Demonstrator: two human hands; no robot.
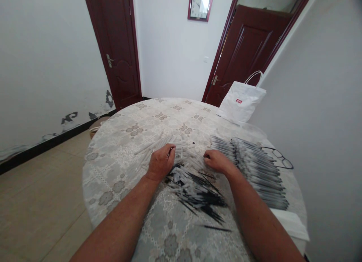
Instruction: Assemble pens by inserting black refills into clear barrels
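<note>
My left hand [161, 161] is closed, its thumb and fingers pressed together above the table. A small dark bit shows at its fingertips, too little to name. My right hand [217, 161] has its fingers curled together at the right edge of the pile; whatever they hold, if anything, is hidden. Around and between both hands lies a loose heap of translucent white tubes [151, 146], like pen barrels. Nearer to me is a tangled pile of thin black and white sticks [202, 192], like pen refills. Beside my right forearm, grey pen-like sticks [260, 171] lie in neat rows.
A patterned cloth covers the round table [113, 171]. Black-framed eyeglasses [278, 156] lie right of the rows. At the back right stands a white paper bag [240, 101]. A white box [291, 224] is at the near right edge. One dark stick [217, 229] lies apart.
</note>
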